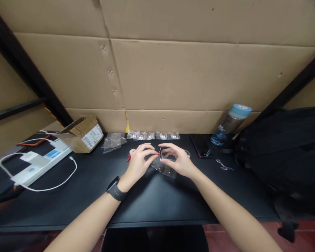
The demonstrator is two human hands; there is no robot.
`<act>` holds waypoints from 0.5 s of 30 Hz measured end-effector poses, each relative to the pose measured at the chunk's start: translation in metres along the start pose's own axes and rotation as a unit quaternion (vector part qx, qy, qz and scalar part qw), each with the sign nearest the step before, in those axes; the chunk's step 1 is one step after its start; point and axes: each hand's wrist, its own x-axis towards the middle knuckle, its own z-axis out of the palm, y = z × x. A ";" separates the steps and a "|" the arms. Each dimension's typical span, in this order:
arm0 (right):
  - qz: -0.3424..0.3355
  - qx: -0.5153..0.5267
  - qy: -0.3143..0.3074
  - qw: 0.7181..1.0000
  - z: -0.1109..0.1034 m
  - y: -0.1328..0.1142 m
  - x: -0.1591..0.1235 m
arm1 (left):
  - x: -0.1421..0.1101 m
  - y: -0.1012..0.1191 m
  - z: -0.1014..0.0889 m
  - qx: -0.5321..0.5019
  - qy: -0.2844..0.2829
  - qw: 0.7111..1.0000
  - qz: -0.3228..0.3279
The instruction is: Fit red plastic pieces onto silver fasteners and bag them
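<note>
Pinching red piece (158, 154) in left hand (139, 160), thin disc (161, 151) by edge in right hand (181, 161); clear bag (163, 169) just below right fingertips; light, steady grip likely best

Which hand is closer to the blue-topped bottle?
Right. The right hand is to the left of the bottle; the left hand is even farther left.

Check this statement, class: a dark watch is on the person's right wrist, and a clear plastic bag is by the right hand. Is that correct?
Not quite: the dark watch is on the left wrist, as the head view shows, and the clear plastic bag is by the right hand.
</note>
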 end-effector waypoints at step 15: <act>-0.022 -0.034 0.030 0.999 0.011 0.002 -0.002 | -0.007 0.008 0.001 0.080 0.040 0.995 0.050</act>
